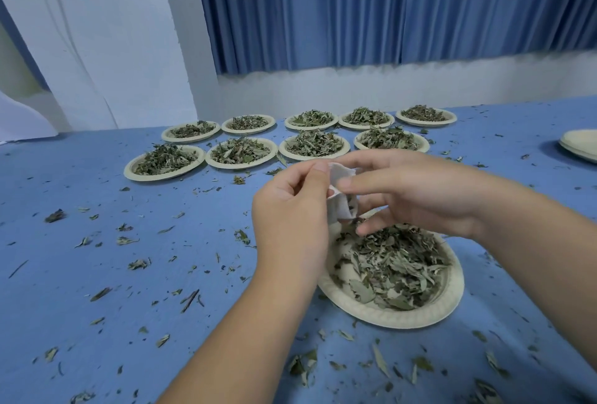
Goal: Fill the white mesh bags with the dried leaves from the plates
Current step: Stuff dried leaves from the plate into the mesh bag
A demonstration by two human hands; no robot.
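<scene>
Now | left hand [290, 206] and right hand [416, 196] both pinched the white mesh bag [339, 200] above near plate's [403, 323] far edge | dried leaves [394, 261] heaped inside | open table [97, 274] left, leaf-littered

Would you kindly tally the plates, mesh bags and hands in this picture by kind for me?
Plates with dried leaves: 10 (9 in two far rows, 1 under the hands)
Empty plate: 1, cut off at the right edge
White mesh bag: 1, pinched by both hands
Hands: 2, left hand and right hand
Total: 14
</scene>
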